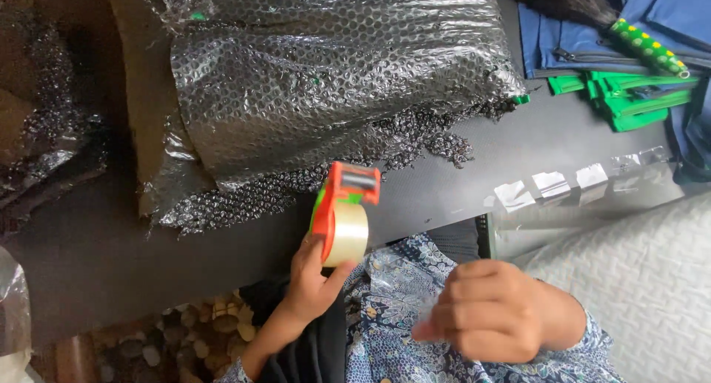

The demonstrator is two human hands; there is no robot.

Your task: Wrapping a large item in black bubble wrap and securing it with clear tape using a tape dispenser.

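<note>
Your left hand (311, 279) is wrapped around a tape dispenser (342, 212), orange body with a green part and a roll of clear packing tape; fingers closed on the roll side, thumb up against the roll's face. You hold the dispenser upright at the near edge of the black tabletop (96, 257), its head just in front of the bubble-wrapped bundle (326, 72). That bundle is a big dark shape under clear bubble wrap, lying on the tabletop, with loose wrap trailing out along its near side. Your right hand (492, 312) is low over your lap, well apart from the dispenser, fingers curled into a loose fist; there looks to be a bit of clear tape or film pinched at the fingertips, but it's blurred, so can't confirm. Several short strips of clear tape (552, 184) are stuck in a row on the table edge to the right. Far right: blue fabric bags (570, 42) with green folded pieces (629, 101) on them, plus a green stick with yellow dots (650, 48). Blue floral cloth (392, 309) covers your lap; grey quilted fabric (652, 279) sits at lower right. More bubble wrap (44, 131) lies at the left edge.
</note>
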